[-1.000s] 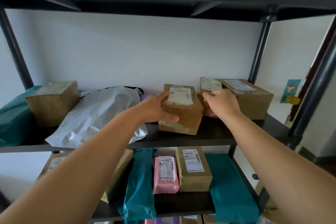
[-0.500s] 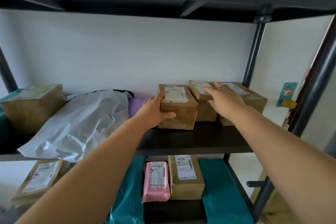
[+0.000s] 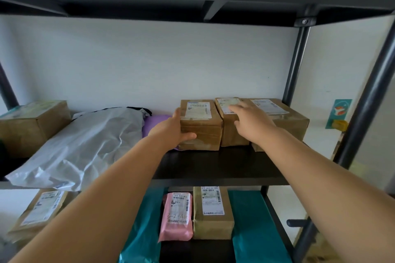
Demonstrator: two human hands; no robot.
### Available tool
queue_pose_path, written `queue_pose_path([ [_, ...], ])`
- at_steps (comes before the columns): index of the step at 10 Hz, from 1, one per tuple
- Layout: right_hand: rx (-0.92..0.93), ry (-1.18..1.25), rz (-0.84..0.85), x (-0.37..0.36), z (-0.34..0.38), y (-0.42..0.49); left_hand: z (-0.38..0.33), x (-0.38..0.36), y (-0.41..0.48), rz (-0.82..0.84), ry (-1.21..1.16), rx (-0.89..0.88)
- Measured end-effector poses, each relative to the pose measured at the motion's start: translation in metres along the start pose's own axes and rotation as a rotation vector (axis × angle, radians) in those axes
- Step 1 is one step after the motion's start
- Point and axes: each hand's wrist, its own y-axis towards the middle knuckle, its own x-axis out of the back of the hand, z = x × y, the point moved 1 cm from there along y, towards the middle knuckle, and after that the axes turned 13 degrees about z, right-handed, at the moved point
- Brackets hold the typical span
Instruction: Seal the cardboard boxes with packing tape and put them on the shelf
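Cardboard box [image 3: 201, 132], labelled: stands at rear of shelf board [image 3: 213, 166], against second box [image 3: 232, 136]. Clamped at left side by left hand [image 3: 171, 130]; right hand [image 3: 252, 121] flat, fingers straight, over second box. Likely stiff, light; grip by opposite side walls.
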Motion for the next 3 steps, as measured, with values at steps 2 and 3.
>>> queue_pose_path([
  [2,0.009,-0.010,0.026,-0.001,0.002,-0.015,-0.020,-0.006,-0.043,-0.133,0.109,0.058],
  [3,0.007,0.030,-0.078,-0.002,0.004,-0.023,-0.025,-0.023,-0.064,-0.222,0.191,0.014],
])
